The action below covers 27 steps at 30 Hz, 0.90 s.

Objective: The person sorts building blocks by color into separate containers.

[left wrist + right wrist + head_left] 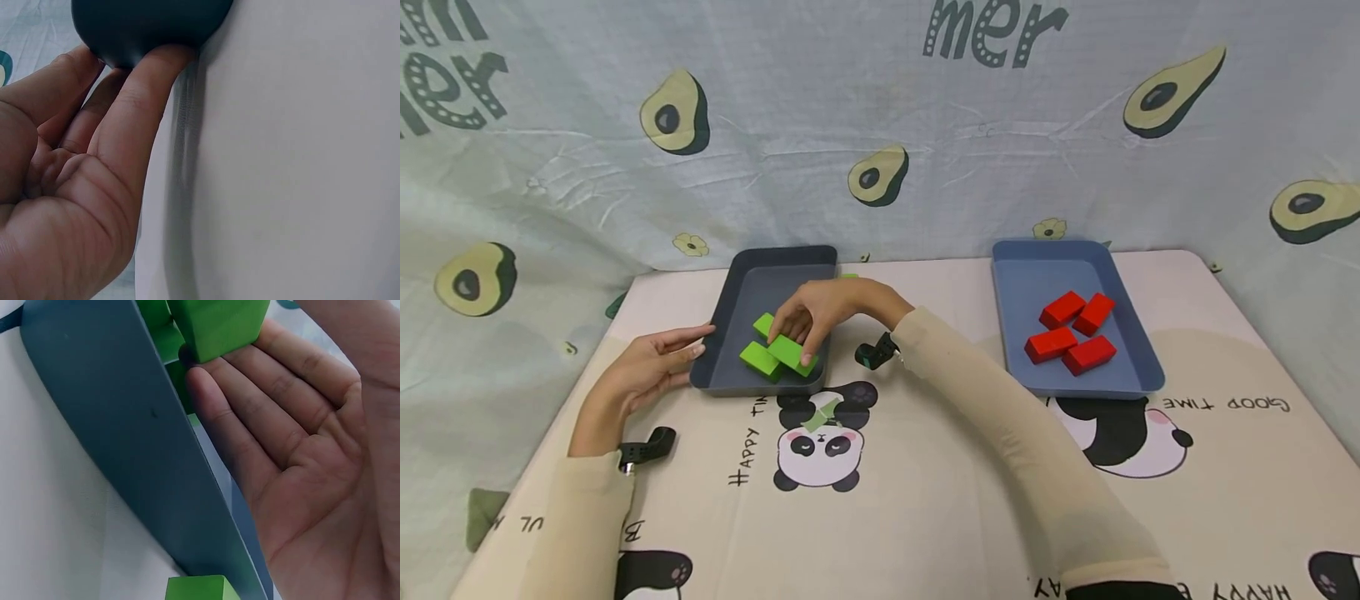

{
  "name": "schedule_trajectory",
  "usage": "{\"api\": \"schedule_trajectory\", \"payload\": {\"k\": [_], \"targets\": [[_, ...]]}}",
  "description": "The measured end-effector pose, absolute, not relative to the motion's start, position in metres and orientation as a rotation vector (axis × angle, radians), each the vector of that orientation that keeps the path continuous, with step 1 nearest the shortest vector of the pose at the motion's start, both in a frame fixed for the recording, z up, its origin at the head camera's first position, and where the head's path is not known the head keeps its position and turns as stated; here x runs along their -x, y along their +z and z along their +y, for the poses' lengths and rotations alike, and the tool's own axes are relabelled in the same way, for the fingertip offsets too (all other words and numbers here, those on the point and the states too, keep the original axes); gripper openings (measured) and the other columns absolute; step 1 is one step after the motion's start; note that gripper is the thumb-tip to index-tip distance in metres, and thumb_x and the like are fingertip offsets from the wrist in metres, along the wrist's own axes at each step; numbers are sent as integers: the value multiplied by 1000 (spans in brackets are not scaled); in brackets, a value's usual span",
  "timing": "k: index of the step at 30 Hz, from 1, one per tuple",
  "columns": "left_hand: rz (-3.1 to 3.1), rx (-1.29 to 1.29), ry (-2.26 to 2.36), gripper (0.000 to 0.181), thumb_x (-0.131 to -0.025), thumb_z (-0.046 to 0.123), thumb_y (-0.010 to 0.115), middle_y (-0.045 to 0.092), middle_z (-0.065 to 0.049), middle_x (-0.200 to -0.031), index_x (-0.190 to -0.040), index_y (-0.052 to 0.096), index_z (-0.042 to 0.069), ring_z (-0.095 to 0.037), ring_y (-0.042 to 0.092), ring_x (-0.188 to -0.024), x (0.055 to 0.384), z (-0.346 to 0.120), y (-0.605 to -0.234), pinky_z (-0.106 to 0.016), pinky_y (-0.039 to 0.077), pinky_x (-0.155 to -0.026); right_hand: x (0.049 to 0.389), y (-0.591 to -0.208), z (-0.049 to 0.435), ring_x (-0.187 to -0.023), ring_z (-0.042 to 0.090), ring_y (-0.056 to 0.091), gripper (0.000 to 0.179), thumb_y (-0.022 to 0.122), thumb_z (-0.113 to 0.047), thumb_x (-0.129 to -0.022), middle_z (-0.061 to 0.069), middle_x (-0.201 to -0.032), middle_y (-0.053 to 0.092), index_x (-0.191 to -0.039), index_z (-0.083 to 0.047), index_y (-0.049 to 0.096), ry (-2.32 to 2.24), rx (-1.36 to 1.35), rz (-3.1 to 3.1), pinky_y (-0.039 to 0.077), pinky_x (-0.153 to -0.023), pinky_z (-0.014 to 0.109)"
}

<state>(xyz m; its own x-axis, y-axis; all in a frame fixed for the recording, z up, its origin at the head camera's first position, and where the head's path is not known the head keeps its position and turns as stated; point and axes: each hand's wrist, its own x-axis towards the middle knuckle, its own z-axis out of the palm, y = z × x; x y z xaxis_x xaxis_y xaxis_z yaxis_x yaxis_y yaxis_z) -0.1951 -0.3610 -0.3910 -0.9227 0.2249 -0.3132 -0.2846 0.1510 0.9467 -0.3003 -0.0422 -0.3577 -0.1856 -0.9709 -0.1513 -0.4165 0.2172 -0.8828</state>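
In the head view, my right hand (pixel 823 310) reaches into the dark grey tray (pixel 775 265) and pinches a green block (pixel 792 355) between thumb and fingers. Two more green blocks show close by, one block (pixel 758 362) beside the held one and another block (pixel 763 324) partly behind the fingers. The right wrist view shows the held block (pixel 219 328) at the fingertips, above the tray wall (pixel 125 425). My left hand (pixel 651 362) touches the tray's left side with extended fingers; the left wrist view has its fingertips against the tray corner (pixel 150 28).
A blue-grey tray (pixel 1018 283) with several red blocks (pixel 1051 344) stands on the right. Another green block (pixel 200 589) lies outside the dark tray, mostly hidden behind my right wrist in the head view. A patterned cloth (pixel 790 150) hangs behind the table (pixel 925 467).
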Motion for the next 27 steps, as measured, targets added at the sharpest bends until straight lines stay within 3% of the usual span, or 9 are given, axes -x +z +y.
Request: {"api": "schedule_trajectory", "payload": {"k": [5, 15, 22, 27], "targets": [[2047, 46, 1832, 48, -100, 17, 67, 46, 0, -145, -147, 57, 18, -3, 68, -106, 195, -360, -390, -26, 59, -86, 299, -358, -39, -118, 19, 65, 60, 87, -4, -79, 14, -133, 66, -134, 1, 63, -934, 1277, 1737, 52, -102, 27], [2031, 30, 1852, 42, -99, 16, 68, 57, 16, -130, -141, 63, 22, -3, 68, -106, 196, -358, -388, -25, 60, -83, 305, -360, -35, -118, 17, 64, 59, 88, -9, -80, 12, -131, 67, -134, -2, 64, -876, 1297, 1784, 51, -101, 26], [1993, 42, 1872, 38, -99, 14, 68, 58, 16, -126, -135, 67, 24, -5, 68, -105, 195, -357, -388, -26, 60, -83, 308, -360, -38, -122, 14, 61, 62, 88, -16, -81, 10, -136, 64, -137, -6, 64, -796, 1339, 1822, 49, -102, 22], [1986, 39, 1886, 39, -99, 14, 67, 59, 18, -125, -136, 67, 23, -5, 68, -105, 194, -359, -390, -25, 60, -83, 308, -360, -43, -129, 14, 58, 64, 86, -12, -83, 11, -142, 61, -140, -2, 60, -797, 1351, 1787, 47, -105, 21]]}}
